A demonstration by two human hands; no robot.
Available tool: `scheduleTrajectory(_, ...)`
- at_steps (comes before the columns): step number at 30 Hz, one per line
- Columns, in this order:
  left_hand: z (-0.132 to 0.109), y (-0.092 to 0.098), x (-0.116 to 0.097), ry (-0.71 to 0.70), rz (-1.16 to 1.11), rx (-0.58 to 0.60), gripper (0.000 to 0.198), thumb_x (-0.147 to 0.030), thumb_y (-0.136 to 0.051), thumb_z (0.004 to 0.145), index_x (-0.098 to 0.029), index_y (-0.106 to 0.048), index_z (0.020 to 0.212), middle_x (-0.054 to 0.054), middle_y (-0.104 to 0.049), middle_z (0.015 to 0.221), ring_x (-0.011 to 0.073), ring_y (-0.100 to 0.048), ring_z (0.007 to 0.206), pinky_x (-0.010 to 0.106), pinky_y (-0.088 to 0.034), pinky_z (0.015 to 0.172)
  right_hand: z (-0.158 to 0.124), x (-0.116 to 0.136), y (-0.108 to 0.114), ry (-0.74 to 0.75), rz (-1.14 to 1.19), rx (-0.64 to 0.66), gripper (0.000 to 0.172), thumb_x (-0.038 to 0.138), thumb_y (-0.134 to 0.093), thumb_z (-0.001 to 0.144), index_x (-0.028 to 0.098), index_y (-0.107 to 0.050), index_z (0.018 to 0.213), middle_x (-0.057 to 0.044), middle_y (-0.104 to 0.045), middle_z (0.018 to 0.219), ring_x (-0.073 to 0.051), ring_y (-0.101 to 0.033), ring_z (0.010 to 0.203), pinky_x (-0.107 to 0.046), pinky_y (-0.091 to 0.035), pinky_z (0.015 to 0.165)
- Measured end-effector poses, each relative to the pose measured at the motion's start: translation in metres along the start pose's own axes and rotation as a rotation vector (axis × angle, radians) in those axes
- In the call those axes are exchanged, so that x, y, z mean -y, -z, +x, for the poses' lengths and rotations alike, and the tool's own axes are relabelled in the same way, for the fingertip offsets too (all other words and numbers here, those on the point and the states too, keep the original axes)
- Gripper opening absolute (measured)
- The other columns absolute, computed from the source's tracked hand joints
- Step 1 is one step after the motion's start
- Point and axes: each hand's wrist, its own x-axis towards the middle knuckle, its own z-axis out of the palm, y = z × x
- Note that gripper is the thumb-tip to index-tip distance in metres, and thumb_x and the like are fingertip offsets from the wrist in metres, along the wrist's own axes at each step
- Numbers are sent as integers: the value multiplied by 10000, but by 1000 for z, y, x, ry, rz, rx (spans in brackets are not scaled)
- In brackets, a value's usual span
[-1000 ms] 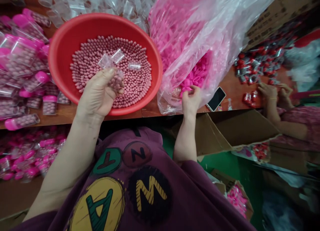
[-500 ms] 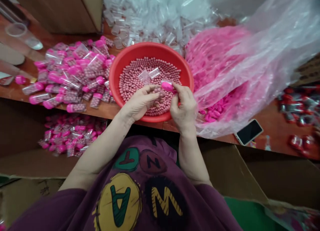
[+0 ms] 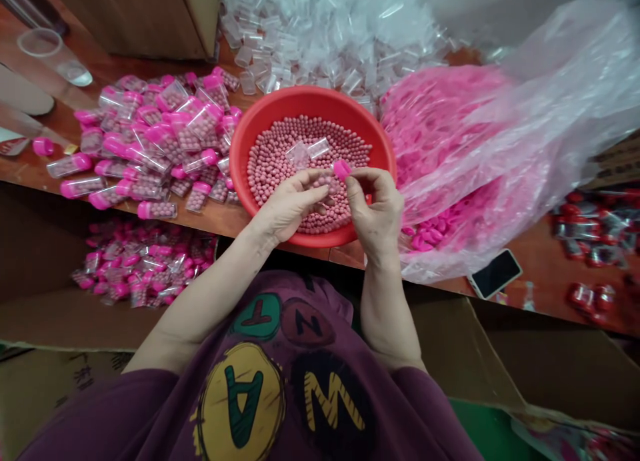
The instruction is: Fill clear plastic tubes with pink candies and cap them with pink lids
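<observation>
Over the red basin (image 3: 310, 98) both hands are close together. My left hand (image 3: 290, 206) is closed around a small clear jar (image 3: 327, 182) with pink beads in it, partly hidden by the fingers. Between thumb and fingers my right hand (image 3: 379, 208) pinches a bright pink cap (image 3: 342, 169) at the jar's upper right. Whether cap and jar touch I cannot tell. Pink beads (image 3: 275, 148) fill the basin's bottom, and a couple of clear empty jars (image 3: 318, 148) lie on top of them.
Capped bead jars (image 3: 160, 134) are heaped left of the basin; more lie in a carton (image 3: 145, 264) below the table edge. Clear jars (image 3: 300, 48) are piled behind. A plastic bag (image 3: 540, 128) of pink caps, a phone (image 3: 495, 274) and a plastic cup (image 3: 55, 54) also lie around.
The pink cap in my right hand has turned from lying lengthwise to a tilted position near the jar. My left hand keeps its hold. The whole view has shifted slightly.
</observation>
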Motion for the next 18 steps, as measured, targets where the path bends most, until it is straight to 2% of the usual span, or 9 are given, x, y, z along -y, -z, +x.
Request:
scheduleTrajectory(2, 0, 0, 0, 1, -10, -1, 301, -162, -882, 841, -179, -752, 1111, 10, -772, 991, 99, -723, 789, 207, -532, 684, 1, -5, 4, 102, -116, 36, 125, 295, -620, 1080, 262, -712, 1157, -58, -784, 1123, -238, -748, 1070, -464, -626, 1001)
scheduleTrajectory(4, 1, 0, 0, 0, -6, -9, 300, -183, -886, 849, -184, -753, 1118, 13, -777, 1001, 100, -721, 789, 209, -533, 681, 0, -8, 6, 166, -211, 81, 224, 278, -602, 1072, 268, -711, 1267, -91, -773, 1226, -285, -727, 1177, -549, -592, 1089)
scheduleTrajectory(7, 2, 1, 1, -8, 2, -14, 304, -206, -905, 840, -191, -754, 1104, 7, -774, 999, 93, -715, 789, 201, -535, 686, -5, -9, 5, 162, -229, 121, 398, 262, -574, 1061, 281, -652, 1451, -119, -715, 1365, -320, -686, 1287, -618, -554, 1162)
scheduleTrajectory(9, 2, 2, 2, -20, 0, 1, 304, -215, -914, 832, -196, -756, 1090, -3, -764, 986, 88, -711, 788, 197, -538, 694, -8, -7, 4, 157, -180, 127, 439, 257, -562, 1058, 283, -637, 1490, -127, -686, 1392, -321, -673, 1314, -616, -564, 1165)
scheduleTrajectory(12, 2, 4, 4, -32, 13, 30, 307, -222, -921, 830, -198, -763, 1092, -3, -754, 987, 92, -714, 814, 204, -539, 722, -10, 1, 3, 117, -91, 113, 405, 264, -560, 1072, 281, -663, 1464, -121, -689, 1368, -296, -687, 1294, -572, -607, 1125)
scheduleTrajectory(18, 1, 3, 5, -60, 30, 36, 269, -195, -904, 843, -188, -786, 1084, 9, -750, 989, 106, -700, 855, 206, -524, 738, -7, 12, 2, -53, 131, 31, 190, 348, -645, 1085, 285, -755, 1227, -51, -757, 1208, -219, -740, 1165, -441, -648, 1048)
